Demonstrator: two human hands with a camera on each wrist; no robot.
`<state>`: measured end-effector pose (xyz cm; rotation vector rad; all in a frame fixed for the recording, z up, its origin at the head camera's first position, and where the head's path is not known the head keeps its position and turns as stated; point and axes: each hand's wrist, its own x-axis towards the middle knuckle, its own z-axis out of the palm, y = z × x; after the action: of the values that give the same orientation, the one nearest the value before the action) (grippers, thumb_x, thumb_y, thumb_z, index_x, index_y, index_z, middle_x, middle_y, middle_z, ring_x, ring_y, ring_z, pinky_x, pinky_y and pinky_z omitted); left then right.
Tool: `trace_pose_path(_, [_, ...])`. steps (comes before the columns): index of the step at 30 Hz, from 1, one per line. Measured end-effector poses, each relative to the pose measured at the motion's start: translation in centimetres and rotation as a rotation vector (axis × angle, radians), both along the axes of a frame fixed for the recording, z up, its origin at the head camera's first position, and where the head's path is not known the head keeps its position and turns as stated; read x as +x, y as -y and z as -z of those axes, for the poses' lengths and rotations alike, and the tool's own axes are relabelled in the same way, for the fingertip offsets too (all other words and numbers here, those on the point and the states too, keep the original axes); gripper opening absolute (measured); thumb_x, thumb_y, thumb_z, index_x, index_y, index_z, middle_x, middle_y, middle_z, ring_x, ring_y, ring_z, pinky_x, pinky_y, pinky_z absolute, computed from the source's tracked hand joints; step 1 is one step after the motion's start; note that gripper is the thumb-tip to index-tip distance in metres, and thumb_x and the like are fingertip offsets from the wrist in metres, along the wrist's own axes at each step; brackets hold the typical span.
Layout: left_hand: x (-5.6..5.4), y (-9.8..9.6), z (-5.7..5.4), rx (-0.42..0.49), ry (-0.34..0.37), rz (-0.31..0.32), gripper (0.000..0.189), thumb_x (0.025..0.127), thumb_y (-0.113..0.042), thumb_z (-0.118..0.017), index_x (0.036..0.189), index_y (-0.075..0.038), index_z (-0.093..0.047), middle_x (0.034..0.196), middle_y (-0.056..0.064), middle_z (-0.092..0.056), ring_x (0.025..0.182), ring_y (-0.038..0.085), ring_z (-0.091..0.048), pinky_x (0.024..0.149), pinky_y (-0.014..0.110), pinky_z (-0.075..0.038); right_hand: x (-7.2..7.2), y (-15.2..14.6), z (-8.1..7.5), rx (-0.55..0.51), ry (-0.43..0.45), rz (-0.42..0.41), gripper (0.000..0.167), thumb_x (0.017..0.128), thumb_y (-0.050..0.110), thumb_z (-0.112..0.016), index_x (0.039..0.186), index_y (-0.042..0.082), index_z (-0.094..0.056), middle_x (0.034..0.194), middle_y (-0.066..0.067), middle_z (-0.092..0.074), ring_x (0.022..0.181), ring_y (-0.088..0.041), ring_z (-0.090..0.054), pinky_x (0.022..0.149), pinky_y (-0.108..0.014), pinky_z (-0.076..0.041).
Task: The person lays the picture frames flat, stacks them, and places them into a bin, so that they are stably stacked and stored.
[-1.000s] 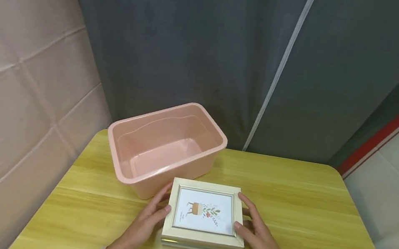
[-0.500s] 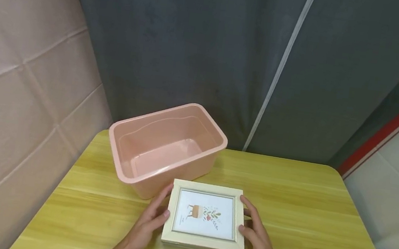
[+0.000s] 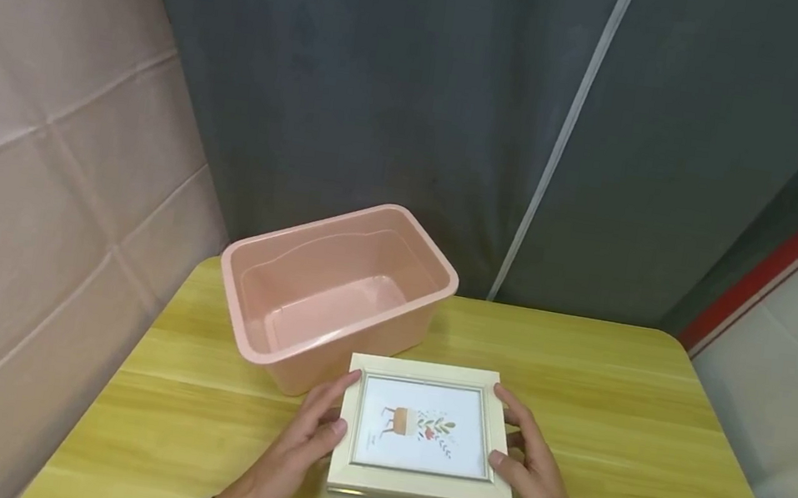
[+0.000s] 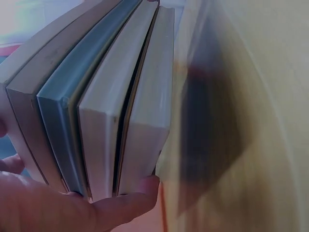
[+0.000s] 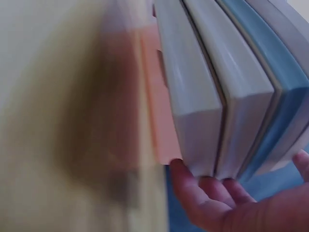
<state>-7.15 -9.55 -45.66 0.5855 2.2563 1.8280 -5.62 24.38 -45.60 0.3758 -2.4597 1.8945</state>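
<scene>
A stack of picture frames (image 3: 425, 438) sits at about 6 o'clock on the yellow wooden table (image 3: 610, 428), just in front of the person. Its top frame is cream-coloured and shows a small print of a potted plant. The left hand (image 3: 289, 453) grips the stack's 9 o'clock side, thumb on the top frame's edge and fingers curled under and along the side. The right hand (image 3: 539, 490) grips the 3 o'clock side in the same way, thumb resting on the top edge. The left wrist view shows the stack (image 4: 96, 111) edge on (four or five frames, one of them pale blue among the cream and white ones), with the left hand's fingers (image 4: 120, 203) wrapped beneath the lowest frame. The right wrist view shows the same edges (image 5: 231, 96) from the other side, with the right hand's fingers (image 5: 193, 191) cupped under them; the rest of that view is blurred. A pink plastic bin (image 3: 326, 340) stands at about 11 o'clock from the stack, just beside its far left corner, open side up. Whether the stack rests on the table or is slightly raised cannot be told. Behind the table hangs a dark grey curtain (image 3: 405, 90).
</scene>
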Motion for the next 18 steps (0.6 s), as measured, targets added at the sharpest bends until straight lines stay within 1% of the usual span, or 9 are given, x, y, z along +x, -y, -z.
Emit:
trace_pose_path(2, [0.1, -0.1, -0.9, -0.002, -0.001, 0.001, 0.057, 0.113, -0.02, -0.04, 0.167, -0.032, -0.027, 0.163, 0.02, -0.024, 0.13, 0.043, -0.04, 0.097, 0.046, -0.044, 0.0, -0.2, -0.9, 0.038, -0.017, 0.005, 0.069, 0.102, 0.006, -0.055, 0.165, 0.026, -0.034, 0.135, -0.013, -0.045, 0.104, -0.02, -0.055, 0.078, -0.03, -0.049])
trace_pose_path(4, [0.3, -0.1, -1.7, -0.006, -0.002, -0.008, 0.056, 0.113, -0.02, -0.042, 0.165, -0.034, -0.028, 0.166, 0.019, -0.022, 0.133, 0.046, -0.042, 0.099, 0.048, -0.045, 0.0, -0.4, -1.7, 0.068, -0.042, -0.006, 0.07, 0.101, 0.006, -0.057, 0.165, 0.025, -0.034, 0.136, -0.014, -0.046, 0.106, -0.019, -0.056, 0.078, -0.03, -0.05])
trace_pose_path(7, [0.4, -0.2, -3.0, -0.024, -0.016, -0.023, 0.056, 0.112, -0.022, -0.045, 0.163, -0.035, -0.029, 0.169, 0.017, -0.02, 0.136, 0.052, -0.042, 0.101, 0.054, -0.047, -0.1, -0.6, -2.9, 0.096, -0.056, -0.021, 0.068, 0.101, 0.007, -0.058, 0.163, 0.027, -0.037, 0.141, -0.011, -0.048, 0.112, -0.019, -0.057, 0.082, -0.031, -0.051])
trace_pose_path(10, [0.3, -0.3, -4.2, -0.039, -0.011, -0.023, 0.058, 0.11, -0.024, -0.049, 0.162, -0.037, -0.028, 0.17, 0.013, -0.019, 0.138, 0.055, -0.04, 0.101, 0.061, -0.048, -0.3, -0.7, -4.1, 0.099, -0.102, -0.033, 0.066, 0.1, 0.005, -0.057, 0.161, 0.025, -0.04, 0.143, -0.009, -0.049, 0.116, -0.018, -0.056, 0.086, -0.031, -0.051])
trace_pose_path(12, [0.3, -0.4, -5.1, -0.045, -0.001, -0.008, 0.059, 0.11, -0.025, -0.05, 0.162, -0.038, -0.027, 0.17, 0.012, -0.018, 0.138, 0.055, -0.039, 0.1, 0.063, -0.049, -0.4, -0.7, -4.9, 0.076, -0.142, -0.045, 0.065, 0.099, 0.002, -0.057, 0.159, 0.021, -0.042, 0.141, -0.008, -0.05, 0.116, -0.017, -0.057, 0.085, -0.031, -0.052])
trace_pose_path(15, [0.2, -0.5, -6.5, -0.037, 0.013, 0.016, 0.059, 0.11, -0.027, -0.049, 0.163, -0.039, -0.025, 0.17, 0.012, -0.016, 0.137, 0.053, -0.039, 0.1, 0.06, -0.05, -0.5, -0.9, -6.2, 0.048, -0.166, -0.057, 0.064, 0.099, 0.0, -0.056, 0.159, 0.017, -0.042, 0.139, -0.008, -0.05, 0.114, -0.016, -0.057, 0.08, -0.03, -0.055])
trace_pose_path(16, [0.1, -0.5, -7.0, -0.034, 0.015, 0.024, 0.059, 0.111, -0.027, -0.048, 0.163, -0.039, -0.025, 0.169, 0.012, -0.016, 0.136, 0.052, -0.041, 0.098, 0.057, -0.051, -0.5, -0.9, -6.6, 0.037, -0.16, -0.062, 0.064, 0.099, 0.0, -0.055, 0.159, 0.017, -0.041, 0.139, -0.009, -0.049, 0.114, -0.016, -0.057, 0.078, -0.031, -0.057])
trace_pose_path(18, [-0.1, -0.6, -8.0, 0.0, 0.04, 0.045, 0.058, 0.112, -0.027, -0.047, 0.163, -0.039, -0.024, 0.167, 0.013, -0.017, 0.134, 0.049, -0.045, 0.097, 0.053, -0.056, -0.7, -1.0, -7.6, 0.022, -0.128, -0.06, 0.062, 0.102, 0.002, -0.054, 0.16, 0.017, -0.04, 0.141, -0.009, -0.048, 0.115, -0.017, -0.056, 0.077, -0.032, -0.058])
